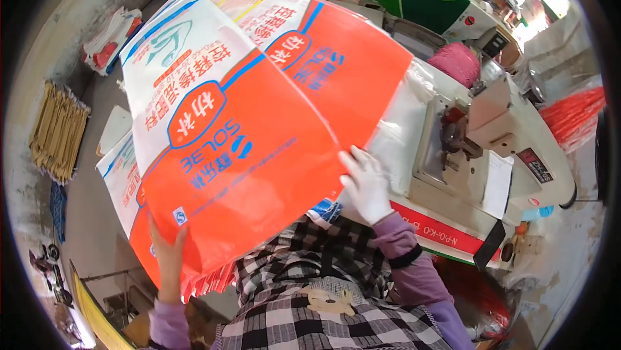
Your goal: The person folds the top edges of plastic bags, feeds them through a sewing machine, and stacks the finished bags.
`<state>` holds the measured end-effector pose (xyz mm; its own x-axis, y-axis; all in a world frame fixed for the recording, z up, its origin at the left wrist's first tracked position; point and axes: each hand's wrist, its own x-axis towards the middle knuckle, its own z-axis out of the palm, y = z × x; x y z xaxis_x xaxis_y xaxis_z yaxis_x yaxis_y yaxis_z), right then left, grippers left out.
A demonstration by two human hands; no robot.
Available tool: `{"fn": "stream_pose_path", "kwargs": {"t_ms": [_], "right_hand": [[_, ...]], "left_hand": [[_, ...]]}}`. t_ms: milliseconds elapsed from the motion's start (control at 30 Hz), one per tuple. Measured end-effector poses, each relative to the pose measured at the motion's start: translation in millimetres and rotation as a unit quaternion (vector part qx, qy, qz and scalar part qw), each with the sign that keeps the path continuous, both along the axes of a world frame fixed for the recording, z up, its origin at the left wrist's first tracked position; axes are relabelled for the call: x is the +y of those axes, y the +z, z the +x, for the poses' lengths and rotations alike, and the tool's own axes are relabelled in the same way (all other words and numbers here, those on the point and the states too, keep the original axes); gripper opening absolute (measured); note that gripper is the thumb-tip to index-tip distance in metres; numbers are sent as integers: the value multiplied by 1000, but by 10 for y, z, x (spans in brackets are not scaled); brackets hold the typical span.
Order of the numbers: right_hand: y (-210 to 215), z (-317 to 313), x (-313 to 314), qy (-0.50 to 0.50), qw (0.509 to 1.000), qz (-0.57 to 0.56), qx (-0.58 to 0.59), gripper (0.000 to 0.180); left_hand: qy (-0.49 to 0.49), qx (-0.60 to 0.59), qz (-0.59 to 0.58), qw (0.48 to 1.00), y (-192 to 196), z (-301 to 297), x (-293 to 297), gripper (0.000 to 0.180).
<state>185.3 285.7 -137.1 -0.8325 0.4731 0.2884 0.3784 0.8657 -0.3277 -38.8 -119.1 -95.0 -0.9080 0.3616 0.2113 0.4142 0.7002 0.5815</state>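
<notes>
While pinching the big red-and-white bag [226,127] with the left hand [168,253], touching its right edge with the gloved right hand [367,187]; can't tell if squeezing there. Holding it left of the sewing machine [511,117].

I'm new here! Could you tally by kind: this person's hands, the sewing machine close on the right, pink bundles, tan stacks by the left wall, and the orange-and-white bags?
Hands: 2 (left hand, white-gloved right hand)
Sewing machine: 1
Pink bundle: 1
Tan stack: 1
Orange-and-white bags: at least 2, overlapping, left out
Total: 5
</notes>
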Motion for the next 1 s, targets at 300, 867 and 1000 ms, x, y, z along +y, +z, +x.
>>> {"fn": "stream_pose_path", "kwargs": {"t_ms": [300, 867, 1000], "right_hand": [[327, -611, -137, -56, 861, -462, 204, 25], [-1496, -1908, -1724, -2, 945, -315, 85, 31], [-1317, -1593, -1669, 11, 933, -361, 3, 43]], "left_hand": [[127, -319, 460, 819, 668, 310, -89, 42], [351, -238, 294, 857, -606, 702, -1719, 29], [369, -428, 356, 744, -1050, 580, -1826, 54]]}}
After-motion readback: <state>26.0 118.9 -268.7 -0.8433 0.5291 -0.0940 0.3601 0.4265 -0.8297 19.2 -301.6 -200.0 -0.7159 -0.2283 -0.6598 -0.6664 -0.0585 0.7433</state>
